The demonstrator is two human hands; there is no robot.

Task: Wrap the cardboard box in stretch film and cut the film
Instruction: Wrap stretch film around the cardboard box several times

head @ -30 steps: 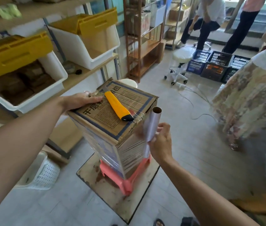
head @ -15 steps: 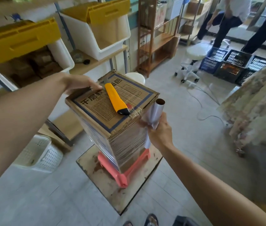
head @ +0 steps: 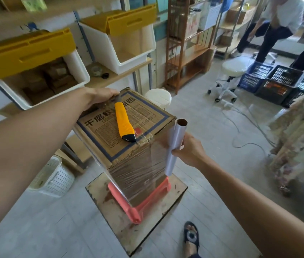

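Left hand is clamped over the far top corner of the cardboard box, fingers curled onto the edge. A second ago it lay flat further along the top near the knife's back end; now it sits right on the corner, so it reads as a pivot/anchor point while the wrap goes round.

Box stands upright on a pink plastic stool, stool on a worn board on the floor. Box looks turned slightly against the view compared with a second ago, though the head camera moves too, so I can't split the two.

Yellow utility knife lies loose on the box top, black tip toward the near right corner. Same spot on the lid as before. Nobody touches it, so cutting isn't started.

Stretch film covers the near side faces in wrinkled layers, down to the stool top. A sheet runs taut from the near right edge to the film roll.

Right hand grips the roll mid-length, held upright just beside the box's right edge. Earlier it sat closer in at that corner; now it's pulled a bit clear, film paying out.

Judgement: mid-wrap, several passes on, cut pending. Risk: loose knife sliding off if the box gets jolted.
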